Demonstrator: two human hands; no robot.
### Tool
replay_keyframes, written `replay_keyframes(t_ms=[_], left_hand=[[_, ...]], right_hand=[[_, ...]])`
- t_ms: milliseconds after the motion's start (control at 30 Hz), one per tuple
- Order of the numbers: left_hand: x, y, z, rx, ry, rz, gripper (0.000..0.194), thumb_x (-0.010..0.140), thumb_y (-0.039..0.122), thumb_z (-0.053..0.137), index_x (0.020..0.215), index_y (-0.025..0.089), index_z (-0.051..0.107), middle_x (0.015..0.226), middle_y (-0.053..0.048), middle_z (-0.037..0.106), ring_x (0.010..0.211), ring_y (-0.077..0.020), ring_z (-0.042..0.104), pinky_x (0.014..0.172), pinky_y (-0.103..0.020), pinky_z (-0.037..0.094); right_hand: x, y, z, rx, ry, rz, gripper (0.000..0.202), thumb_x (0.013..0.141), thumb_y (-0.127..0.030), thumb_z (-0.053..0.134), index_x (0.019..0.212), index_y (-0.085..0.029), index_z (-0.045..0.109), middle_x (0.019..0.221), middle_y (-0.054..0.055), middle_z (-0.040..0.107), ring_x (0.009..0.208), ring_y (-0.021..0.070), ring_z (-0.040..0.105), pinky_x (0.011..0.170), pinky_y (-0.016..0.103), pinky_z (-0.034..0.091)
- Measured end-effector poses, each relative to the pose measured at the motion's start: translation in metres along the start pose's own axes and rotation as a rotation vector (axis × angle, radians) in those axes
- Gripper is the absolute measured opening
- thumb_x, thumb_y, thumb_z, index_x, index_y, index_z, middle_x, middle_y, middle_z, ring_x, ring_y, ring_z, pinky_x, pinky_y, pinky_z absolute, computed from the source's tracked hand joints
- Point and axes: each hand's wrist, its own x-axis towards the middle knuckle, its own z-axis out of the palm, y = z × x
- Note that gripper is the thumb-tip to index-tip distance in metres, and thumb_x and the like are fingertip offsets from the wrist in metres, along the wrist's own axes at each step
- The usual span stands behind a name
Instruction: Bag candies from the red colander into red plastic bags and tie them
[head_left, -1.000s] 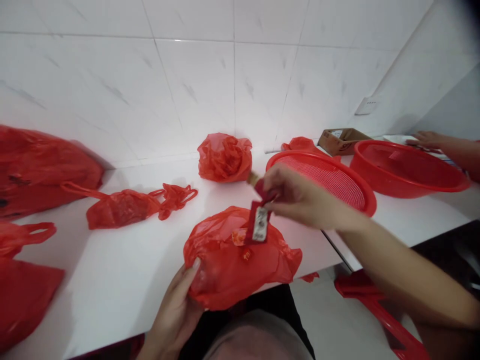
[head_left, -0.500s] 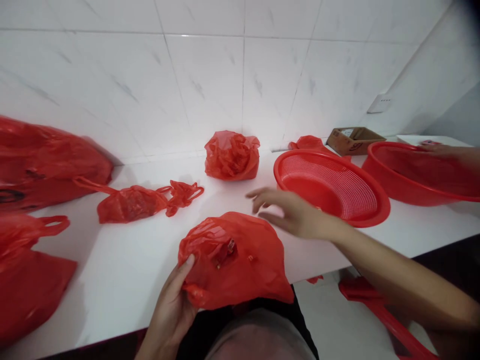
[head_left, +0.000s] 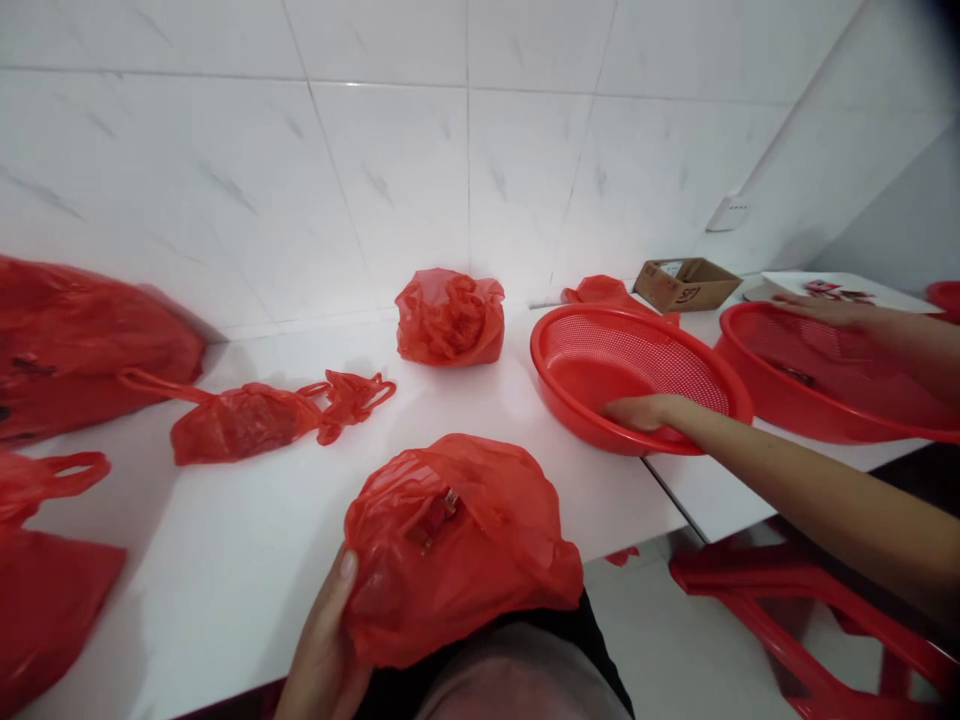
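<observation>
At the front edge of the white table, my left hand grips the lower left side of a red plastic bag, its thumb on the outside. Small wrapped pieces show at the bag's opening. To the right, my right hand reaches down inside a red perforated basket. Its fingers are bunched low in the basket and partly hidden, so what they hold, if anything, does not show.
Against the tiled wall stands a crumpled red bag. More red bags lie left. At right are a cardboard box and another red basket with another person's hand. Below is a red stool.
My right hand has moved right, from above the bag into the perforated basket. The held bag sits slightly lower and its opening looks narrower. The view has shifted a little to the right.
</observation>
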Motion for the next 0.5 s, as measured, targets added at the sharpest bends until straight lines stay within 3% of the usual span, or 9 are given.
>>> replay_keyframes(t_ms=[67, 133, 233, 300, 367, 433, 500], left_hand=[[-0.003, 0.0, 0.0, 0.05, -0.02, 0.045, 0.051, 0.079, 0.043, 0.071, 0.128, 0.027, 0.063, 0.119, -0.004, 0.072, 0.115, -0.0276, 0.064, 0.096, -0.035, 0.055], [-0.006, 0.002, -0.001, 0.096, -0.04, 0.087, 0.056, 0.077, 0.048, 0.073, 0.128, 0.029, 0.063, 0.12, -0.003, 0.072, 0.116, -0.0276, 0.064, 0.094, -0.034, 0.056], [-0.008, 0.006, -0.006, 0.157, -0.054, 0.118, 0.055, 0.076, 0.053, 0.072, 0.126, 0.032, 0.063, 0.122, 0.0, 0.071, 0.118, -0.0255, 0.062, 0.089, -0.029, 0.057], [-0.008, 0.007, -0.008, 0.172, -0.045, 0.13, 0.054, 0.075, 0.054, 0.072, 0.124, 0.033, 0.063, 0.127, 0.002, 0.069, 0.119, -0.024, 0.061, 0.086, -0.026, 0.058], [-0.009, 0.006, -0.009, 0.168, -0.036, 0.129, 0.054, 0.074, 0.052, 0.074, 0.123, 0.032, 0.064, 0.13, 0.001, 0.067, 0.12, -0.0237, 0.061, 0.083, -0.024, 0.059], [-0.011, 0.006, -0.006, 0.158, -0.022, 0.094, 0.053, 0.073, 0.048, 0.076, 0.122, 0.03, 0.064, 0.13, 0.0, 0.066, 0.118, -0.0244, 0.062, 0.082, -0.025, 0.059], [-0.013, 0.005, -0.002, 0.158, -0.014, 0.048, 0.054, 0.071, 0.041, 0.079, 0.122, 0.028, 0.064, 0.127, -0.002, 0.068, 0.114, -0.026, 0.064, 0.081, -0.027, 0.06]], right_hand=[[-0.001, -0.015, -0.007, 0.033, -0.026, -0.07, 0.011, 0.065, -0.016, 0.066, 0.075, -0.02, 0.064, 0.081, 0.005, 0.067, 0.073, 0.0235, 0.064, 0.07, 0.037, 0.052], [-0.005, -0.029, -0.019, 0.148, 0.031, -0.165, 0.009, 0.072, -0.022, 0.065, 0.08, -0.021, 0.061, 0.082, 0.003, 0.066, 0.074, 0.0204, 0.064, 0.071, 0.035, 0.053], [-0.021, -0.054, -0.033, 0.276, 0.219, -0.361, 0.014, 0.079, -0.032, 0.065, 0.085, -0.021, 0.058, 0.078, 0.001, 0.065, 0.074, 0.018, 0.064, 0.071, 0.033, 0.053], [-0.037, -0.077, -0.029, 0.307, 0.327, -0.487, 0.016, 0.082, -0.034, 0.065, 0.083, -0.021, 0.056, 0.074, 0.0, 0.065, 0.072, 0.0169, 0.065, 0.071, 0.032, 0.052], [-0.055, -0.105, -0.01, 0.407, 0.344, -0.602, 0.014, 0.086, -0.033, 0.062, 0.084, -0.021, 0.054, 0.076, 0.0, 0.067, 0.074, 0.0164, 0.066, 0.072, 0.032, 0.053], [-0.068, -0.135, 0.021, 0.544, 0.264, -0.692, 0.01, 0.089, -0.031, 0.058, 0.088, -0.023, 0.051, 0.076, -0.002, 0.068, 0.073, 0.0161, 0.068, 0.07, 0.032, 0.055], [-0.074, -0.161, 0.059, 0.533, 0.177, -0.759, 0.004, 0.089, -0.025, 0.055, 0.089, -0.025, 0.051, 0.077, -0.002, 0.067, 0.074, 0.0162, 0.068, 0.067, 0.03, 0.055]])
